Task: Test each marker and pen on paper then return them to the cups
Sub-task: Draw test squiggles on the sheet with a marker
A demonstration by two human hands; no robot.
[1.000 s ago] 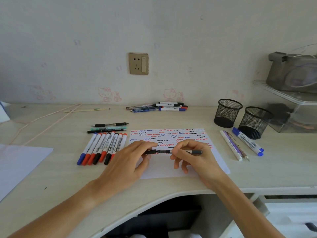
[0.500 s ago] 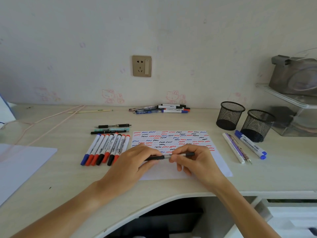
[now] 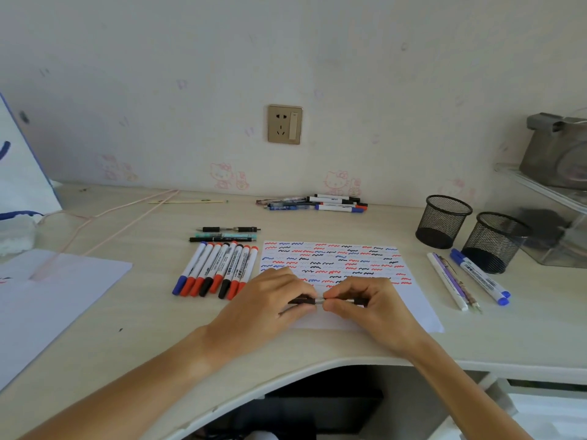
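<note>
Both hands, left hand (image 3: 266, 308) and right hand (image 3: 374, 308), pinch one black pen (image 3: 317, 301) over the near paper (image 3: 333, 265), already covered in squiggles; both cups (image 3: 444, 220) stand empty, so returning remains.

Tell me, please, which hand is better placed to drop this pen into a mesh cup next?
The right hand: it already grips the pen, and both mesh cups stand to its right. The left hand would have to cross over.
</note>
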